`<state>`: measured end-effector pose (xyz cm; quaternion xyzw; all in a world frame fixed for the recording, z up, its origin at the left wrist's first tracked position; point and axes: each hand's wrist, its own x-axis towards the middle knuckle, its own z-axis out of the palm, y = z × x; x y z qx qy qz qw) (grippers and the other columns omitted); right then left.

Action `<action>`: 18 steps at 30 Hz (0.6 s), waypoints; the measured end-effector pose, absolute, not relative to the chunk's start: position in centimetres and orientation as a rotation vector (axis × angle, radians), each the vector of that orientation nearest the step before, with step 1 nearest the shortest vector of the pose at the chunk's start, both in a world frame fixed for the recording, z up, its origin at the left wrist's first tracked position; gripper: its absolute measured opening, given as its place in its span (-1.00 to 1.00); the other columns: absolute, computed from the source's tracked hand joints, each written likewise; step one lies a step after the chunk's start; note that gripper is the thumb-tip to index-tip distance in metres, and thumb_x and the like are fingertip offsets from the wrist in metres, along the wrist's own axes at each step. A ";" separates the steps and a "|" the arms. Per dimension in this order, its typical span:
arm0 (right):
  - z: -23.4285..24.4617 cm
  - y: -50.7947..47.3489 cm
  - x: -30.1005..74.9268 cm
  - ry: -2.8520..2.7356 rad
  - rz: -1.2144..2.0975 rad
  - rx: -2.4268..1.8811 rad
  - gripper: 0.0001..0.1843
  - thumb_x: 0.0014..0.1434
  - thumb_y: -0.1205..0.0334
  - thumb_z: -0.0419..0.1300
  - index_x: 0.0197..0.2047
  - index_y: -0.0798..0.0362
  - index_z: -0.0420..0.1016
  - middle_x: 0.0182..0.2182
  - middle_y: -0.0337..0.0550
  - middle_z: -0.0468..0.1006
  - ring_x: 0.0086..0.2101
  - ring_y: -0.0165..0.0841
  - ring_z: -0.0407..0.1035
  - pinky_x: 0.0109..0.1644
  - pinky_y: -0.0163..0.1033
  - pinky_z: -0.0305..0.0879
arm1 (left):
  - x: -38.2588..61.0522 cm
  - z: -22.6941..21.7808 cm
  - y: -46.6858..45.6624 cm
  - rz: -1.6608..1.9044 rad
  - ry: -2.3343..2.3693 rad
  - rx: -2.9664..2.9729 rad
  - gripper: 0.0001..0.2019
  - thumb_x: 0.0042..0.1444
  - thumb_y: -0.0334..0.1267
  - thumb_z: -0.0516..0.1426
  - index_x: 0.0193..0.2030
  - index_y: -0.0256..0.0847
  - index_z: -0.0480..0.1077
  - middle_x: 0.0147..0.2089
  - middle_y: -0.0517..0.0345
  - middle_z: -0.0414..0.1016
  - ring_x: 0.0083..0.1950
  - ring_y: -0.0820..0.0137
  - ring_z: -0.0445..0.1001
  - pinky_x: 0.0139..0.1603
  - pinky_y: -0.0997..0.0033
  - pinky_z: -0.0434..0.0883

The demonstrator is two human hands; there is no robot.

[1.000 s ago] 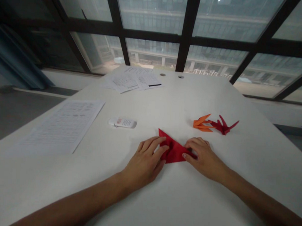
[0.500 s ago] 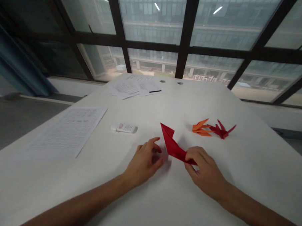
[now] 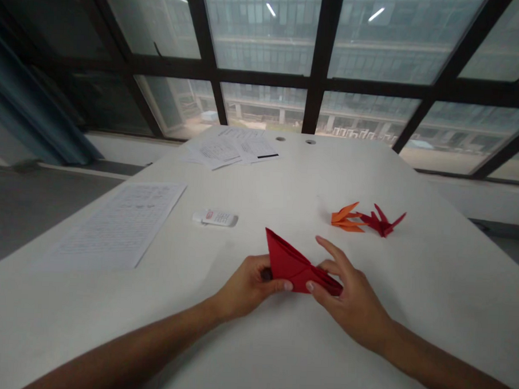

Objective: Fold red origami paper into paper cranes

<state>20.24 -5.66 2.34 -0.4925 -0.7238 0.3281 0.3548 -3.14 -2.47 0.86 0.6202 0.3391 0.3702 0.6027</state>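
A folded red sheet of origami paper [image 3: 293, 266] is held between my two hands just above the white table, one pointed corner rising at its left. My left hand [image 3: 253, 283] is closed on its left side, thumb across the front and the other fingers behind it. At the right end, my right hand [image 3: 347, 290] grips the paper with the thumb at the lower front edge. Its index finger is raised off the paper, and the remaining fingers are partly hidden behind.
An orange origami piece [image 3: 347, 217] and a red origami crane [image 3: 383, 221] lie together at the right. Left of centre lies a small white bottle [image 3: 216, 217]. Printed sheets rest at the left [image 3: 120, 226] and far side [image 3: 227, 150] of the table [image 3: 252, 355], before windows.
My left hand has gone from open beside the red paper to gripping its left side. The paper has turned, showing a broader face, and my right index finger has lifted.
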 end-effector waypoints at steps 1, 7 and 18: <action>2.6 -5.4 20.3 -1.883 0.959 -1.272 -0.27 0.28 0.23 0.26 0.45 -0.07 0.12 -0.34 -0.28 0.61 -0.38 -0.31 0.53 -0.25 -0.21 0.50 | -3.1 0.8 -2.4 0.834 0.756 1.399 -0.82 0.14 -0.21 0.36 -0.17 -0.25 0.60 -0.10 0.01 0.68 -0.01 0.18 0.62 0.13 0.14 0.52; 3.5 -4.8 19.6 -1.794 1.160 -1.133 -0.60 0.34 0.23 0.20 0.23 -0.08 0.46 -0.10 -0.16 0.64 -0.20 -0.30 0.55 -0.07 -0.20 0.49 | -3.5 1.5 -1.3 0.887 0.876 1.493 -0.56 0.02 -0.21 0.44 0.04 -0.21 0.50 -0.02 -0.01 0.67 -0.03 0.19 0.63 0.09 0.13 0.54; 2.2 0.3 17.9 -1.449 1.109 -1.107 -0.54 0.43 -0.02 0.04 0.25 -0.06 0.50 -0.14 -0.12 0.64 -0.36 -0.30 0.59 -0.29 -0.17 0.58 | -0.2 4.5 4.8 1.292 1.223 1.782 -0.43 -0.01 -0.28 0.39 0.11 -0.18 0.28 -0.01 0.04 0.48 -0.12 0.31 0.49 -0.15 0.28 0.48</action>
